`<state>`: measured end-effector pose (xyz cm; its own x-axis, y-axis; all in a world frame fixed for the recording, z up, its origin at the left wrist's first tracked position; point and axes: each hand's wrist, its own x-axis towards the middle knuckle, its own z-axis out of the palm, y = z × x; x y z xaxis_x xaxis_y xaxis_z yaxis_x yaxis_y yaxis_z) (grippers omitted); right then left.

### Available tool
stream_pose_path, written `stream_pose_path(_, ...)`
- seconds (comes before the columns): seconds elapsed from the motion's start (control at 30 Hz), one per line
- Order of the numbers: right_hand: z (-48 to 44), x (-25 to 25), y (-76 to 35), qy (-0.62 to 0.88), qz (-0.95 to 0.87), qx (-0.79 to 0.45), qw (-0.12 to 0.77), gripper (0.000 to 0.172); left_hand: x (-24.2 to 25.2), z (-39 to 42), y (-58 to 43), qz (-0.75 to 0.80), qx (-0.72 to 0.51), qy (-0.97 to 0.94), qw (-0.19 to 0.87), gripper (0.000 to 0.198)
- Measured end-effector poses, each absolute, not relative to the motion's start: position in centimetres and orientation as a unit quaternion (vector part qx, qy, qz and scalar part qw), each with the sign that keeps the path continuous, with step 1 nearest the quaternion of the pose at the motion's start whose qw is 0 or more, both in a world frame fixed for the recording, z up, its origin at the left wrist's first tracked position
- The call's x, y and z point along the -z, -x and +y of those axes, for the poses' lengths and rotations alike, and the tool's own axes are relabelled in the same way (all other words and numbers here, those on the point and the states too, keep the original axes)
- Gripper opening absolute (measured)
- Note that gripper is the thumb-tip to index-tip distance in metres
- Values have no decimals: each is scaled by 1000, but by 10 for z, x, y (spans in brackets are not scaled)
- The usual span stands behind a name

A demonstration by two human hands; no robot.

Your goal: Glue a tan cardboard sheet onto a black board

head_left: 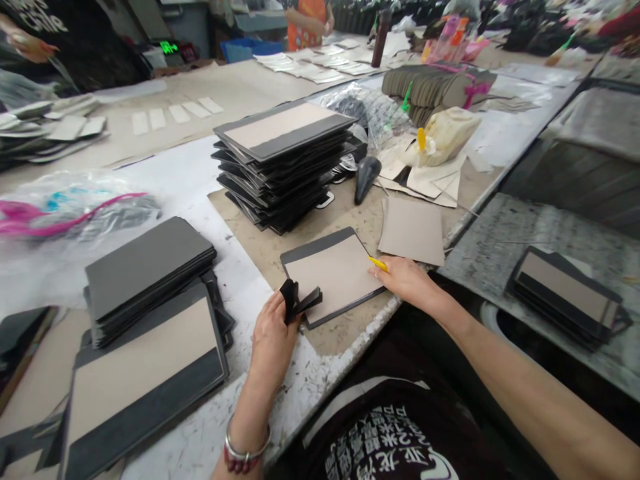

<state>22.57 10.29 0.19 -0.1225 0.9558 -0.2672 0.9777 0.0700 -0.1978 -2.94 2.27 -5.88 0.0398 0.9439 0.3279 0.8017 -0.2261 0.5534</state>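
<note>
Here, right hand (397,277) aslant at panel (333,263).

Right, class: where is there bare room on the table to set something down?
Free: the white paper between the tall stack and left bag, and the tan far surface between the strips and sheets.
Crowded: around the jug, and near left, with its piled boards. The panel takes up space between left hand and right hand.
</note>
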Motion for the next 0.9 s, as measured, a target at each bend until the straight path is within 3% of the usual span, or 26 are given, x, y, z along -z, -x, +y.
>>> stream_pose_path(0.9,102,-3,-223,-641,748,156,77,18,59,23,34,599,-290,-741,82,42)
